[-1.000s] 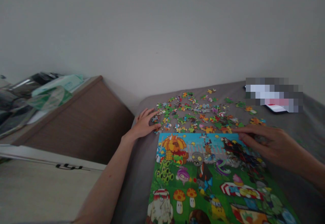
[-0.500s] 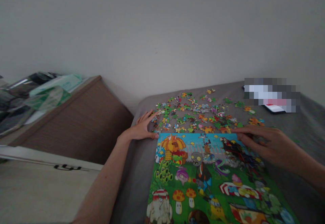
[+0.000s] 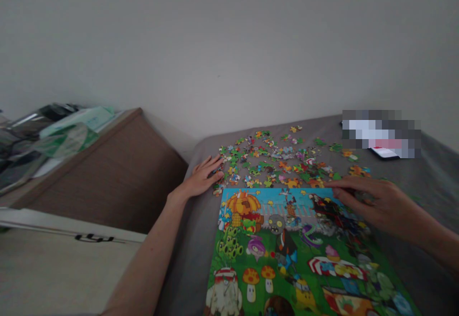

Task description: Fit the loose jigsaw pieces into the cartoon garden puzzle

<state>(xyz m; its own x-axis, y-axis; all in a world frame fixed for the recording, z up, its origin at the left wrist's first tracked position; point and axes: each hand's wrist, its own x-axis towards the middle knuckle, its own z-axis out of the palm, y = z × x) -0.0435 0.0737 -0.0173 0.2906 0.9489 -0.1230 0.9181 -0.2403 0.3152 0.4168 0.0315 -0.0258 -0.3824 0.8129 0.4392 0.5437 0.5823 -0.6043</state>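
On the gray cloth's left side, your left hand (image 3: 203,178) rests half-open beside the loose puzzle pieces (image 3: 267,168); you have the picture board (image 3: 287,254) nearer you, its far right edge by your loosely curled right hand (image 3: 373,201), grip unclear.

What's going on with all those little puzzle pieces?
Someone's left hand is spread open at the left side of the loose puzzle pieces. The right hand has its thumb and finger at the far right corner of a colourful cartoon picture; I can't tell if it is gripping it. The pieces lie scattered on grey cloth, mostly beyond the picture.
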